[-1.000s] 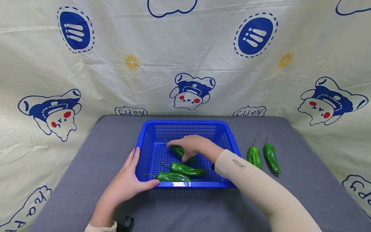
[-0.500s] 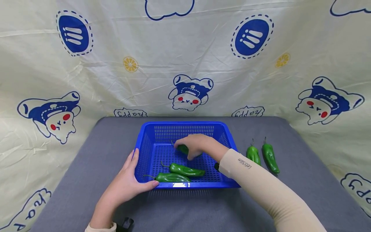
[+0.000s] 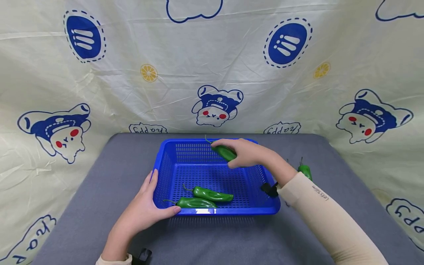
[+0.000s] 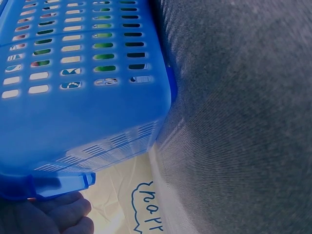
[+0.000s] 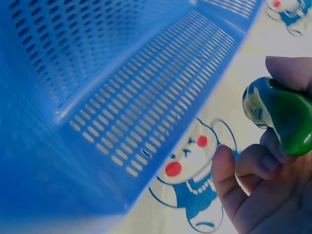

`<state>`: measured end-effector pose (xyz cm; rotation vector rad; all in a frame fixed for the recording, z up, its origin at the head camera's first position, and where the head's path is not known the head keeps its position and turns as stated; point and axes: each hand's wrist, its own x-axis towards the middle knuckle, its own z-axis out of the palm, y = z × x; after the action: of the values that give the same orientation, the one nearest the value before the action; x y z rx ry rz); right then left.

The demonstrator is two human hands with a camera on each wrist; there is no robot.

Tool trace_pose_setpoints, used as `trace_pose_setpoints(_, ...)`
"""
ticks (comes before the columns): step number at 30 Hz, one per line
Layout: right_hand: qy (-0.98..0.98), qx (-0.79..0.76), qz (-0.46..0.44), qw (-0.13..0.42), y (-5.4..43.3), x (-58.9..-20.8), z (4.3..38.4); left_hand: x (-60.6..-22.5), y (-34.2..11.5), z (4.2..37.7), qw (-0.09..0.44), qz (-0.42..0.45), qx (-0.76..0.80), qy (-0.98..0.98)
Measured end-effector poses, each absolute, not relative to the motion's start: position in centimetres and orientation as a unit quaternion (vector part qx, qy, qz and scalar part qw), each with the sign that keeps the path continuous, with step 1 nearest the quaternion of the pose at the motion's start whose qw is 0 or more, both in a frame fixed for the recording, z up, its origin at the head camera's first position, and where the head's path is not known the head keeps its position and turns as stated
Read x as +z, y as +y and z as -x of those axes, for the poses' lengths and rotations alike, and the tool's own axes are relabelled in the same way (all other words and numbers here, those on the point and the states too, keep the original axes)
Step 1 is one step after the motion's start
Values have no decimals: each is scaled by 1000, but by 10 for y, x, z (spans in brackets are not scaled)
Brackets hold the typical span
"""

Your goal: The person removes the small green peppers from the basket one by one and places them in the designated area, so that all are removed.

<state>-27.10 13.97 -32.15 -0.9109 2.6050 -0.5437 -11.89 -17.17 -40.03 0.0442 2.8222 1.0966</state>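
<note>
A long green pepper [image 3: 223, 152] is gripped by my right hand [image 3: 246, 152], raised above the back right part of the blue basket [image 3: 218, 211]. In the right wrist view, thumb and fingers hold that glossy pepper [image 5: 292, 117] beside the basket's slotted wall. My left hand [image 3: 150, 206] holds the basket's front left corner, its thumb over the front rim and its fingers along the left side. Inside the basket, near the front, lie a green pepper [image 3: 212, 194] and another green pepper [image 3: 196, 202], side by side with stems to the left.
On the grey table [image 3: 132, 158], right of the basket, a green pepper [image 3: 305, 170] shows partly behind my right sleeve [image 3: 326, 209]; a stem beside it belongs to something hidden. A printed cloth [image 3: 126, 92] hangs behind the table.
My right hand has lifted the pepper from the basket floor and carried it up and to the right. The left hand keeps its place; my right arm now covers more of the table's peppers.
</note>
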Motion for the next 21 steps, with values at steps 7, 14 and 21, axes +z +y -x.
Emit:
trace_pose_setpoints(7,908,-262,291,148,173,-308,263,-399,-172,117,60,-15,361,930)
trace_pose_setpoints(14,915,-292,247,130,211,-312,260,-400,-174,117,56,-16,361,931)
trace_pose_setpoints(21,927,-290,222,89,252,-325,261,-400,-173,118,57,-20,363,930)
